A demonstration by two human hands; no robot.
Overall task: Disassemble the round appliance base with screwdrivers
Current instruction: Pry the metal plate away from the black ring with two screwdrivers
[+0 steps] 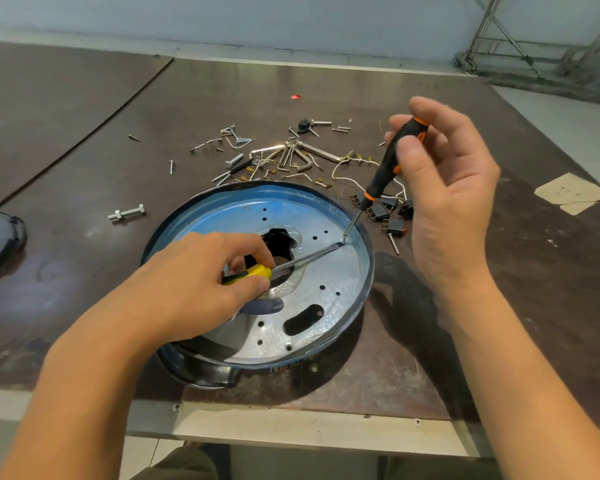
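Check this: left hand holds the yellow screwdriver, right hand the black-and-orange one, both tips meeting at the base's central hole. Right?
No. The head view shows the tips meeting near the right rim of the round base, not its central hole. The left hand holds the yellow screwdriver, the right hand the black-and-orange screwdriver.

The round appliance base point(326, 306) is smooth, bright sheet metal with a bluish sheen on its far side and a glossy black plastic rim at the near left, on a table point(84, 271) of matt, scuffed board. The yellow screwdriver point(257, 271) has a shiny plastic handle and a bright metal shaft; the black-and-orange screwdriver point(385, 174) has a matt handle. The loose screws point(284, 157) beyond the base are bright metal, and the tape patch point(568, 195) at right is dull paper.
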